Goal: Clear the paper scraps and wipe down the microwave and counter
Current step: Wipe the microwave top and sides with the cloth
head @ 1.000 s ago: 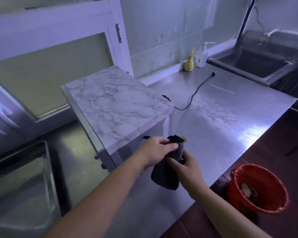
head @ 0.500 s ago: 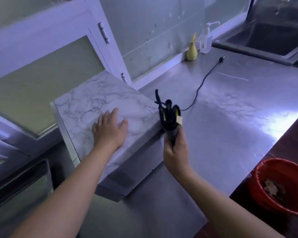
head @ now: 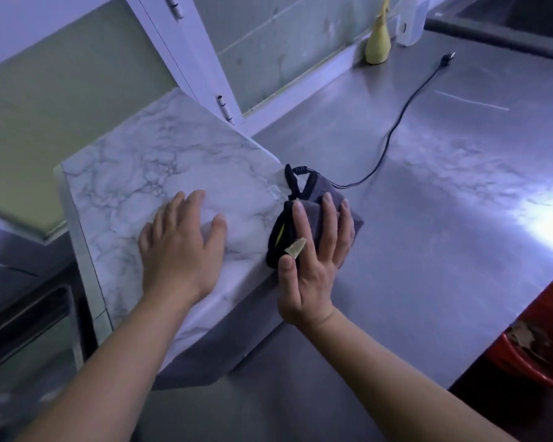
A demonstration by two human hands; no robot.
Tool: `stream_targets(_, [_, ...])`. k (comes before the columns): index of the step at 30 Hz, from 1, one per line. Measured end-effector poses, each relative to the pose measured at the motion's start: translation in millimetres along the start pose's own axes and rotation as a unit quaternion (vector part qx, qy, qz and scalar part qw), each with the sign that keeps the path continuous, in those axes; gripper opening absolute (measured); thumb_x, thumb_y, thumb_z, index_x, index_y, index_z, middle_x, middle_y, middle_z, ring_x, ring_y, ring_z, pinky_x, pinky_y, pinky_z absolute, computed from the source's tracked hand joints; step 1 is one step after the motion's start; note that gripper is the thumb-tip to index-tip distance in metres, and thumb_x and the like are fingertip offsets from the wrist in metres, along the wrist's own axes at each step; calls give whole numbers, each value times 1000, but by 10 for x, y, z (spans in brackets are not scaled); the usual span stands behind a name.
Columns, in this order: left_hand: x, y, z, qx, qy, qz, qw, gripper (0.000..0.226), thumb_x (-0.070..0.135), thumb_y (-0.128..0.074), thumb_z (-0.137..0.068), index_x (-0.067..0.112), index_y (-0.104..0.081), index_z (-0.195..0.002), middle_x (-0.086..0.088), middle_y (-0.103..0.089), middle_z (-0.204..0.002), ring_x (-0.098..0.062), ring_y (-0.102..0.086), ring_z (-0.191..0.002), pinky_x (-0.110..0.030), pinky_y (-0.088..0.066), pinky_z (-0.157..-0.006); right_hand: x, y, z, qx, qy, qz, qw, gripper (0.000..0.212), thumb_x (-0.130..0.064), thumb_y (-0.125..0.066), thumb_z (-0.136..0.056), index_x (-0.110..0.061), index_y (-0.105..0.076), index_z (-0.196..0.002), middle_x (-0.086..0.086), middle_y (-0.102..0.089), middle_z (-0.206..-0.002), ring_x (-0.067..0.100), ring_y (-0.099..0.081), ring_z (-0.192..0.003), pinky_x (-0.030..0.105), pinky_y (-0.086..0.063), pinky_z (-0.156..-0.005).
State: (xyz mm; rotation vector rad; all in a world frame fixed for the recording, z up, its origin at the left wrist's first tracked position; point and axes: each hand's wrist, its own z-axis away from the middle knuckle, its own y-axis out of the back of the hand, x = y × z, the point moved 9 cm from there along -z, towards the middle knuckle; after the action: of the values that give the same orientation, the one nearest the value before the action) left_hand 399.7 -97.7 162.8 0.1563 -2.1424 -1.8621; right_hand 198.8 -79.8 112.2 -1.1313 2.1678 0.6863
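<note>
The microwave [head: 160,173] has a white marble-patterned top and stands on the steel counter [head: 428,193]. My left hand [head: 181,247] lies flat on that top with straight fingers. My right hand [head: 313,260] presses a dark grey cloth [head: 310,193] against the microwave's right top edge, fingers spread and straight. A small pale tag or scrap [head: 296,247] shows on the cloth between thumb and forefinger. The cloth's lower part is hidden under my palm.
The microwave's black power cord [head: 393,132] trails across the counter to its plug. A yellow bottle [head: 377,43] and a white pump bottle [head: 411,23] stand by the back wall. A red bin [head: 537,368] holding paper scraps sits below the counter's right edge. A white cabinet door [head: 61,81] stands behind the microwave.
A second ago both hands held the cloth in front of the microwave. My left hand went flat onto the top, and my right hand has brought the cloth down against the right edge.
</note>
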Motion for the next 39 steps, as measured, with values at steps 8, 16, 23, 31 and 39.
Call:
stream_targets(8, [-105,-67,-44,-9,18,2,1000,67,60,-20,-89,35,-26,-151,3,-22,-164,-18,-14,-151,-47,-9,-123,257,-179,247,28,18,-31,999,55,-49,-26,-104,-40,-17,-157,-6,-5,-168,56,-19,-143,74,-14,-113])
stream_targets(16, [-47,-117,-55,-22,30,14,999,67,59,-22,-88,35,-28,-150,4,-21,-164,-16,-13,-151,-45,-7,-121,761,-296,674,-10,-142,-58,988,61,-55,-17,-104,-30,-13,-160,1,-7,-167,44,-11,-152,67,-8,-119])
stream_targets(23, [-27,-71,-69,-14,30,14,999,64,57,-25,-91,34,-28,-151,3,-21,-164,-18,-13,-151,-46,-7,-121,1379,-423,1235,-34,-382,-164,909,56,-49,-26,-101,-35,-11,-153,1,-9,-168,15,-3,-155,52,-7,-125])
stream_targets(31, [-51,-133,-128,-3,25,8,1000,54,51,-32,-99,33,-30,-149,3,-24,-163,-20,-15,-150,-47,-9,-120,1759,-486,1082,20,-556,-206,805,48,-44,-30,-105,-28,-41,-149,-8,-43,-152,11,-36,-142,34,-21,-122])
stream_targets(39, [-69,-172,-156,-8,31,5,999,55,55,-30,-95,34,-32,-146,3,-27,-161,-21,-18,-149,-48,-9,-119,1797,-432,969,-152,-648,-306,681,54,-46,-63,-84,-14,-62,-127,8,-71,-118,26,-66,-112,38,-51,-91])
